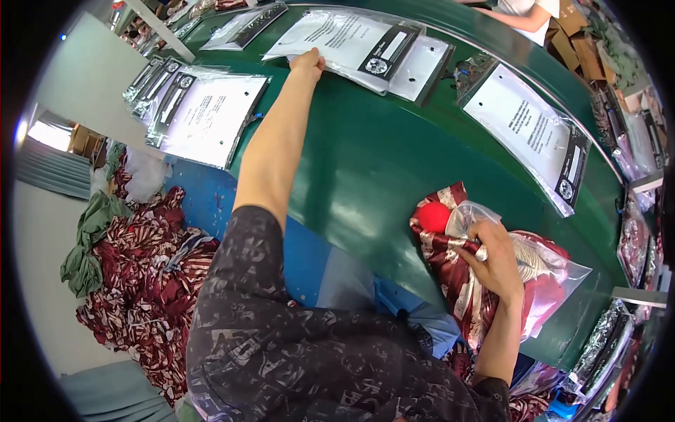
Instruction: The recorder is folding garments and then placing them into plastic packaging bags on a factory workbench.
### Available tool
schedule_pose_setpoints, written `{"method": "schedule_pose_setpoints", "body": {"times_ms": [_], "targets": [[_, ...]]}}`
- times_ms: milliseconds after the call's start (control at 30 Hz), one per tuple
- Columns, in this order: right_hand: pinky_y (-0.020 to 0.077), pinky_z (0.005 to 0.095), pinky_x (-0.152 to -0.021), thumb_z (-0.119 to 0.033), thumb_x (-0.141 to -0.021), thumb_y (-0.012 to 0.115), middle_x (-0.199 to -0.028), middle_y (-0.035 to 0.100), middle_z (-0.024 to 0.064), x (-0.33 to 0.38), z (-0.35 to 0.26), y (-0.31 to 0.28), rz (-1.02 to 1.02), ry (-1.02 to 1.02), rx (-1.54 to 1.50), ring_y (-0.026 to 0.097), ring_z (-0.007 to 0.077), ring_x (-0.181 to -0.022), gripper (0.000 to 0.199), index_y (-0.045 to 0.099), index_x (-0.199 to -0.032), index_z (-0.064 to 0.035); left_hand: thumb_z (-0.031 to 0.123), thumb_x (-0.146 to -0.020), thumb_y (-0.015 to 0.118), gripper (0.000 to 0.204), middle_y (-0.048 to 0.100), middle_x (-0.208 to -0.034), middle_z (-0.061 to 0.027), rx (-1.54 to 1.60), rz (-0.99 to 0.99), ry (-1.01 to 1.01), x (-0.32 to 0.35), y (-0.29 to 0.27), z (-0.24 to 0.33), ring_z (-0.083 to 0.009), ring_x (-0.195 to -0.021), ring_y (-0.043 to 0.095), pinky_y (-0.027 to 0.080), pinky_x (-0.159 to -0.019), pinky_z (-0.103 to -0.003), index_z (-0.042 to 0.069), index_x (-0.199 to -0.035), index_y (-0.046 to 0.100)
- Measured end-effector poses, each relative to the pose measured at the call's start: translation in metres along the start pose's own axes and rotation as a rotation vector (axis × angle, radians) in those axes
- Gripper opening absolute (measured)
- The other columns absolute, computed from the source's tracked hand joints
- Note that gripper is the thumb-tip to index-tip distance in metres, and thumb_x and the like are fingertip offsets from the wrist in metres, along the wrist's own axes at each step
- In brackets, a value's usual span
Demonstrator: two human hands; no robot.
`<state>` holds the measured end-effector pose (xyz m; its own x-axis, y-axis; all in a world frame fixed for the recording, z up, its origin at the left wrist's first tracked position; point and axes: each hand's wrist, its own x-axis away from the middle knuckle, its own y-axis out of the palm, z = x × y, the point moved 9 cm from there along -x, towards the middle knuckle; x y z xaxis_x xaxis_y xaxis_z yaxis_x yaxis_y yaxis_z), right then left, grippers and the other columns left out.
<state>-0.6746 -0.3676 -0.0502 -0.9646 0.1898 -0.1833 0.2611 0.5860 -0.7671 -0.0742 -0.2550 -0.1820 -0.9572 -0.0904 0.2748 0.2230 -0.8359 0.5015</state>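
Striped satin cloth (460, 281) in maroon and cream is lying at the near right of the green table (351, 169), bunched under the right hand (496, 257). A round red piece (434, 217) is showing at its far left end, and a clear plastic bag (562, 278) is spreading out on its right side. The right hand is clamping the cloth: the thumb is pressing from the left and the fingers are curling over from the far side, seemingly catching some of the bag as well.

On the far side, the curled fingers of the left hand (307, 65) are touching the near left edge of a flat packet (348, 42). Their tips are hiding, so I cannot tell whether they are pinching it or only leaning on it. Another packet (524, 126) is lying at the far right, and a stack of packets (204, 116) is sitting at the far left.

Good handling is probably calling for a flat, low pinch at the packet's edge, so that the slick film is not slipping and the paper is not creasing. Since packets are overlapping there, feeling for a single layer seems wise. The right hand should be gripping lightly: satin is likely to be sliding against plastic, and hard squeezing might be wrinkling it.
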Motion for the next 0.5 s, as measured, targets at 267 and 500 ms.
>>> {"method": "schedule_pose_setpoints", "body": {"times_ms": [267,500], "targets": [[0.0422,0.0301,-0.083,-0.003,-0.081,0.073,-0.098,0.055,0.0051,0.009,0.041,-0.024,0.183,0.095,-0.117,0.050,0.0220,-0.086,0.026,0.052,-0.097,-0.0052,-0.006,-0.084,0.067,0.019,0.056,-0.078,-0.0047,-0.499,-0.696,-0.225,0.126,-0.113,0.188,-0.0070,-0.053,0.044,0.030,-0.041,-0.018,0.000,-0.100,0.058],[0.0415,0.0277,-0.084,-0.002,-0.086,0.070,-0.098,0.053,0.0028,0.019,0.056,-0.046,0.322,0.164,-0.206,0.049,0.0172,-0.088,0.023,0.053,-0.102,-0.0040,0.006,-0.076,0.062,0.015,0.059,-0.070,-0.0064,-1.513,-1.098,0.152,0.145,-0.075,0.219,-0.0141,-0.056,0.047,0.038,-0.051,-0.027,-0.002,-0.089,0.064]]}}
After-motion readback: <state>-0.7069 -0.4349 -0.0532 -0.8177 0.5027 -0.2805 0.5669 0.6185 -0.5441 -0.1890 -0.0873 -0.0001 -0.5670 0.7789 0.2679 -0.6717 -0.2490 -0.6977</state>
